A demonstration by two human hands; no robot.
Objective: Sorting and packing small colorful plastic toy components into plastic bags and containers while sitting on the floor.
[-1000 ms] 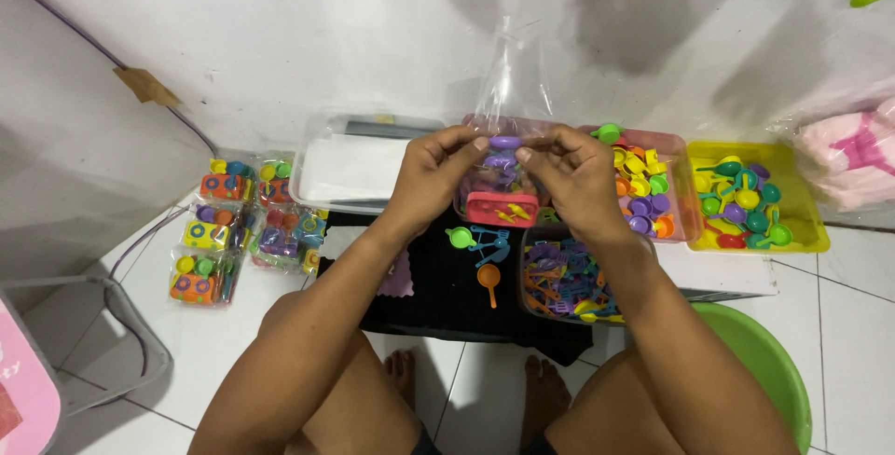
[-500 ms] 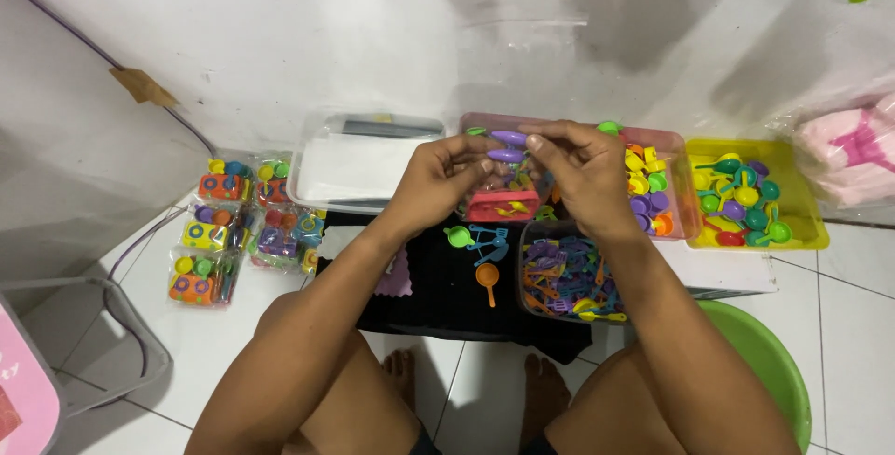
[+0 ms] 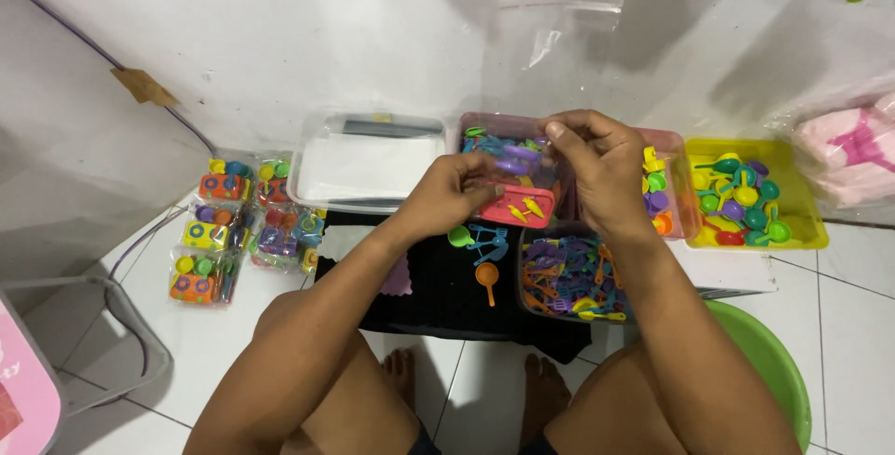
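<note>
I have a clear bag (image 3: 517, 171) of small toy pieces up between both hands, over the black cloth (image 3: 438, 292). My left hand (image 3: 457, 196) pinches the bag low on its left side, fingers closed on the plastic next to the pink toy stove (image 3: 516, 205) that sits at the bottom inside. My right hand (image 3: 597, 166) is clenched on the bag's upper right corner, at the mouth, with purple pans (image 3: 516, 155) showing through just under my fingertips. The bag hangs tilted, stove end lower.

As I judge it, I am at the closing stage: the set looks packed, and my hands are working the mouth of the bag. The next move calls for a steady hold with the left grip, so the pieces stay down, and for the right to gather or fold the loose top flat without spilling the pans.

Below the bag lie a green cup (image 3: 460, 236), blue utensils (image 3: 489, 241) and an orange spoon (image 3: 488, 278). A bin of mixed utensils (image 3: 569, 278) is by my right wrist, a yellow tray (image 3: 811, 231) further right, and finished packs (image 3: 224, 231) on the floor to the left.
</note>
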